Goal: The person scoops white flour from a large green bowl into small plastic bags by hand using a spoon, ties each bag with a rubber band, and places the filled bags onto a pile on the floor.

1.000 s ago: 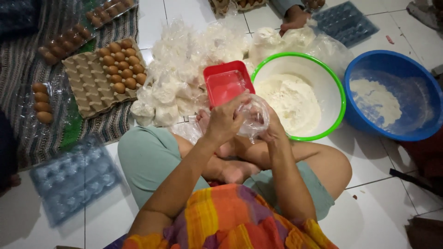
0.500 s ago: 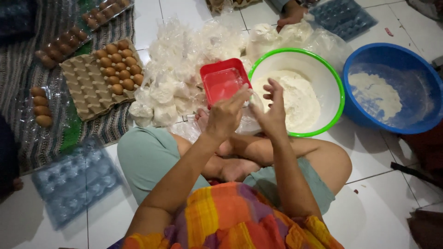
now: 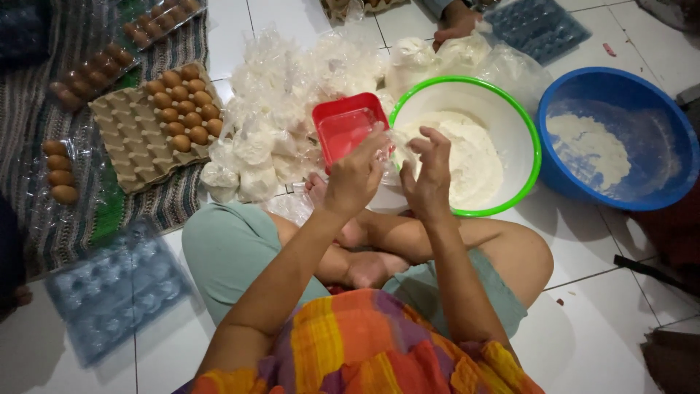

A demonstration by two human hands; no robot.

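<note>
- Hands raised over crossed legs; left hand (image 3: 355, 179) and right hand (image 3: 429, 177) pinch a thin clear plastic bag (image 3: 392, 149) between them, fingers curled on its edges
- Bag hangs before the green-rimmed flour bowl (image 3: 510, 109), beside the red container (image 3: 344, 128)

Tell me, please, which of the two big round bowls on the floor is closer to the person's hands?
The white bowl with the green rim, right behind both hands; the blue bowl sits farther off toward the person's right.
</note>
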